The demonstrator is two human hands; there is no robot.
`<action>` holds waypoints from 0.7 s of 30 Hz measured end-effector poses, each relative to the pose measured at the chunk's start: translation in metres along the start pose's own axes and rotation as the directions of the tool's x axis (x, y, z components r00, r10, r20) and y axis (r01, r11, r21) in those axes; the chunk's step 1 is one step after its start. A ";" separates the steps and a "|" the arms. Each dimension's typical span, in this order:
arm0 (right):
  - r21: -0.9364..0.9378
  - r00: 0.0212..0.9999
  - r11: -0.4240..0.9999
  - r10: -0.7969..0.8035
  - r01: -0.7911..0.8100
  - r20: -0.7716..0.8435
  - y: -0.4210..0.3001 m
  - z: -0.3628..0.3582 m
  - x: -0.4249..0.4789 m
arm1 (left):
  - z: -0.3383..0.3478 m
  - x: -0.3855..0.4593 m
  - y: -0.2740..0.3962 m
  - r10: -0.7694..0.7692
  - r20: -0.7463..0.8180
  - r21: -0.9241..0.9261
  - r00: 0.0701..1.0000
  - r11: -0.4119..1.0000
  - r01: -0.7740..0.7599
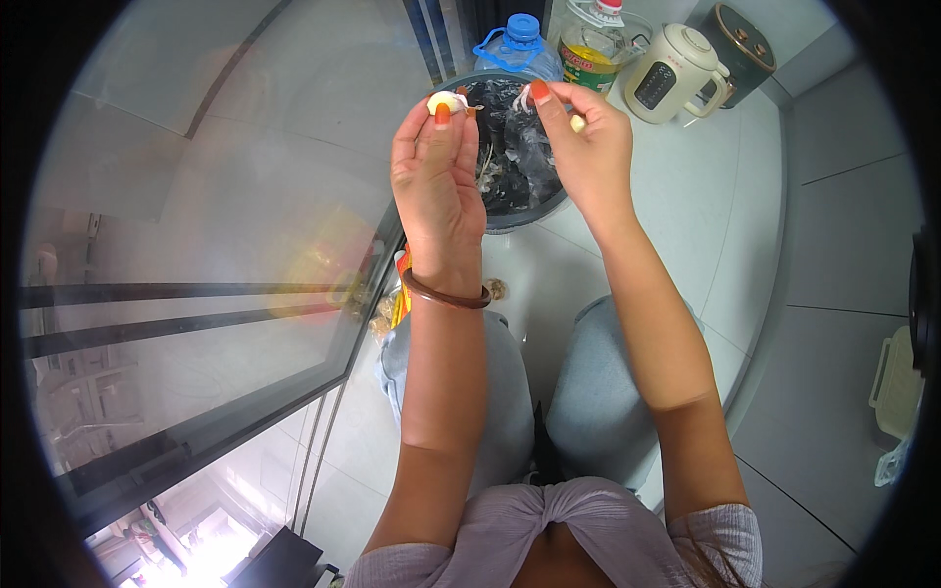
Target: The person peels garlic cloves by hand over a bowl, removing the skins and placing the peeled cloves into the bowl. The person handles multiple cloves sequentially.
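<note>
My left hand [439, 165] holds a pale, partly peeled garlic clove [443, 104] between thumb and fingers, with a strip of skin at its right end. My right hand [588, 147] pinches a piece of whitish-purple garlic skin [523, 99] between thumb and forefinger. Another pale clove [578, 123] shows against the fingers of that hand. Both hands are raised over a round dark bin [514, 222] lined with a black plastic bag [526, 165], where scraps of skin lie. The two hands are apart.
Behind the bin stand a blue-capped water jug [523, 51], an oil bottle [588, 59], a cream electric kettle [665, 73] and a dark appliance [742, 48]. A glass door [257, 184] is on the left. A small brownish thing [496, 289] lies on the floor near my left wrist.
</note>
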State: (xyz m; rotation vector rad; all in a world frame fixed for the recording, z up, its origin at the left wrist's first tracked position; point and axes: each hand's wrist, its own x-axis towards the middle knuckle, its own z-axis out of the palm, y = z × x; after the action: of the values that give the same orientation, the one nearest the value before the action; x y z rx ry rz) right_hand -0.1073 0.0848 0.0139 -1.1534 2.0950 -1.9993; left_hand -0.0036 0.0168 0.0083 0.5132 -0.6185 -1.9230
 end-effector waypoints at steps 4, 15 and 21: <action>-0.062 0.997 0.998 -0.016 0.020 0.076 -0.002 -0.002 -0.002 | 0.002 -0.001 0.003 -0.024 0.065 0.066 0.998 0.998 0.019; 0.065 0.982 0.996 -0.065 0.055 0.178 -0.012 -0.002 0.001 | 0.002 -0.001 0.005 0.002 0.145 0.292 0.989 0.955 -0.045; 0.055 0.956 0.988 -0.152 0.143 0.251 -0.015 -0.003 0.001 | 0.005 -0.002 0.003 0.013 0.170 0.241 0.985 0.969 -0.054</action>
State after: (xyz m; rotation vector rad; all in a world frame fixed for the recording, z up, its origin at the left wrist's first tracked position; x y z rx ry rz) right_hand -0.1028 0.0882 0.0279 -1.5103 1.8911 -1.8181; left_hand -0.0037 0.0188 0.0140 0.4940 -0.9762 -1.8805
